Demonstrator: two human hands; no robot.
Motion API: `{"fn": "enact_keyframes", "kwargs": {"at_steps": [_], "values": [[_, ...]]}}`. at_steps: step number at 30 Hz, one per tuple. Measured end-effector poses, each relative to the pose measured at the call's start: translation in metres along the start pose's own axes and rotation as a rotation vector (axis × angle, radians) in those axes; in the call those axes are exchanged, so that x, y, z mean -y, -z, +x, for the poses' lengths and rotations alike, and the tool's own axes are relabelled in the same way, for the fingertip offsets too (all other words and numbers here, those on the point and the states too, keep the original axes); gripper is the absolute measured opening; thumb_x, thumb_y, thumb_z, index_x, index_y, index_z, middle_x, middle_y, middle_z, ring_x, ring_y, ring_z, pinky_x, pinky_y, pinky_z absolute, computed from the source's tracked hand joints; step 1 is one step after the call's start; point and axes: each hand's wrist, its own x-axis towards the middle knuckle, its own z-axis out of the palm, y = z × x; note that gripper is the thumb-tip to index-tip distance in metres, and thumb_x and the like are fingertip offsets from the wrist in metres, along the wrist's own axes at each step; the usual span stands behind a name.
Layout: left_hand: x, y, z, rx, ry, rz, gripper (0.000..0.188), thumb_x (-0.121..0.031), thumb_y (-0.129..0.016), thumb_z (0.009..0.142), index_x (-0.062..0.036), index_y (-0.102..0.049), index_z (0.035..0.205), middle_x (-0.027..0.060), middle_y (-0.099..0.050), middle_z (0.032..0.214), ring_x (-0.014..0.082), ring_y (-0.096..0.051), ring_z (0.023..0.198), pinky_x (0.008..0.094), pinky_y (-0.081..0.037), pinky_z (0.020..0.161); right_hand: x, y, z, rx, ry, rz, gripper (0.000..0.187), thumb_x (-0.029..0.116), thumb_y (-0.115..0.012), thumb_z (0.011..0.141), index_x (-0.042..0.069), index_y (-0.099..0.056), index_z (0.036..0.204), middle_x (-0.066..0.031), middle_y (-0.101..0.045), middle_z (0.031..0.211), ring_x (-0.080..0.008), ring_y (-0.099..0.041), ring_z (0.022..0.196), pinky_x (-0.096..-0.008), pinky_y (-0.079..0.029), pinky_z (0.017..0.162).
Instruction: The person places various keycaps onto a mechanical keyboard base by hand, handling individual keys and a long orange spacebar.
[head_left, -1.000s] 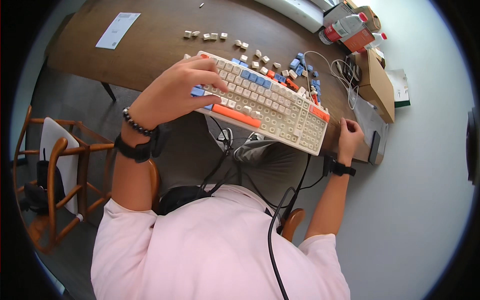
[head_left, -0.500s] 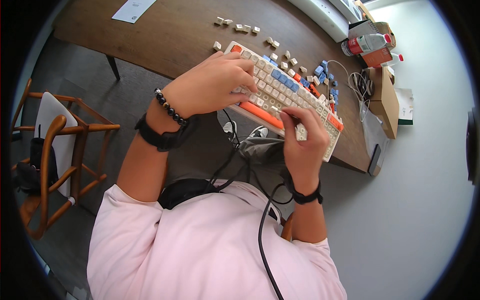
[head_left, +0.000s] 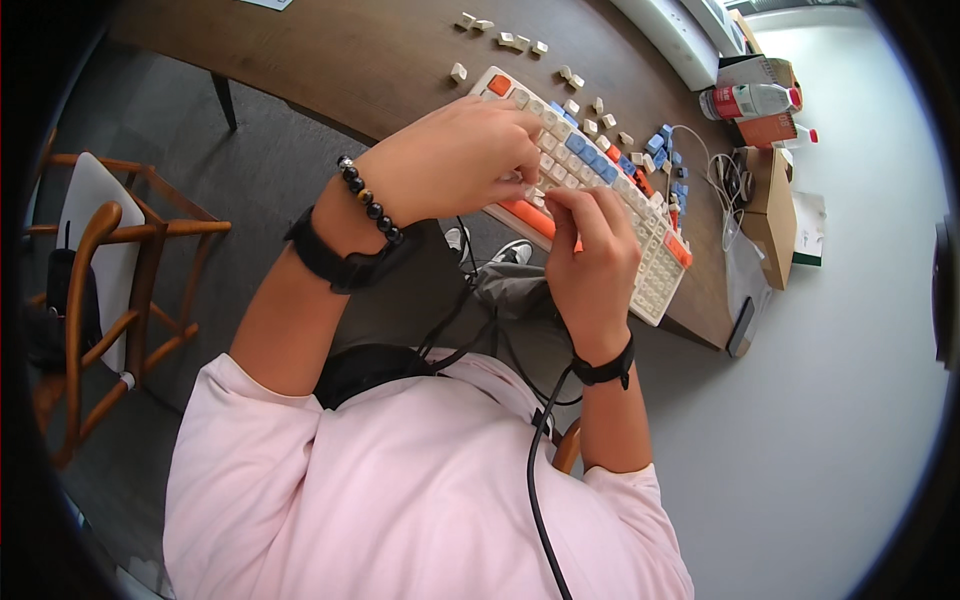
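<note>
A cream keyboard with white, blue and orange keycaps lies slanted at the table's near edge. Bare sockets show on its right part. My left hand is over its left half, fingers curled and thumb tip close to the index finger; whatever sits between them is hidden. Close beside it, my right hand pinches at the bottom rows, above the long orange spacebar. A small pale keycap shows at its fingertips.
Loose white keycaps are scattered beyond the keyboard, with a pile of blue keycaps further right. A white cable, cardboard box, water bottle and dark phone are at the right. A wooden chair stands left.
My right hand has moved left along the keyboard, up to my left hand's fingertips. The left thumb and index finger have come closer together. The whole view has shifted slightly.
</note>
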Motion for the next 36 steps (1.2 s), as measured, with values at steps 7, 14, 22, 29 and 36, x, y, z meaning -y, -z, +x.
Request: {"fn": "enact_keyframes", "kwargs": {"at_steps": [7,14,22,29,36], "values": [[0.003,-0.008,0.001,-0.047,-0.046,0.052,0.012,-0.016,-0.093,0.101,-0.0059,-0.089,0.105,0.0075,-0.075,0.11,0.0331,-0.075,0.115,0.0497,-0.058,0.105,0.002,0.006,0.005,0.02,-0.063,0.002,0.006,-0.002,-0.083,0.106,0.001,-0.081,0.111,-0.0156,-0.073,0.097,-0.0406,-0.074,0.093,-0.0524,-0.06,0.083],[0.001,-0.009,0.0,-0.063,-0.028,0.064,0.012,-0.017,-0.091,0.103,-0.0057,-0.087,0.104,0.008,-0.074,0.111,0.0334,-0.075,0.116,0.0494,-0.06,0.106,0.012,0.004,0.009,0.086,-0.107,0.008,0.004,-0.001,-0.081,0.108,0.001,-0.079,0.111,-0.0188,-0.079,0.104,-0.0442,-0.078,0.095,-0.0538,-0.062,0.083],[0.003,-0.015,0.001,-0.091,-0.057,0.109,0.014,-0.018,-0.09,0.104,-0.0056,-0.084,0.107,0.0088,-0.073,0.11,0.0341,-0.076,0.112,0.0498,-0.061,0.104,0.016,0.0,0.023,0.113,-0.063,-0.003,0.011,-0.004,-0.08,0.105,-0.001,-0.074,0.114,-0.0215,-0.082,0.104,-0.0468,-0.08,0.094,-0.056,-0.062,0.082],[0.0,-0.011,0.001,-0.076,-0.04,0.062,0.019,-0.02,-0.093,0.102,-0.004,-0.083,0.107,0.0092,-0.074,0.11,0.0347,-0.076,0.111,0.0498,-0.061,0.102,0.008,0.01,0.016,0.094,-0.305,0.204,0.019,-0.002,-0.09,0.103,-0.002,-0.071,0.102,-0.017,-0.078,0.081,-0.0286,-0.076,0.069,-0.0425,-0.059,0.068],[0.001,-0.011,0.002,-0.084,-0.04,0.07,0.018,-0.019,-0.093,0.101,-0.0041,-0.084,0.104,0.0105,-0.074,0.108,0.0348,-0.078,0.107,0.0494,-0.062,0.096,0.002,0.001,0.004,0.008,-0.462,0.363,0.023,0.0,-0.093,0.104,-0.004,-0.07,0.098,-0.0134,-0.079,0.08,-0.0173,-0.071,0.068,-0.035,-0.056,0.067]]}}
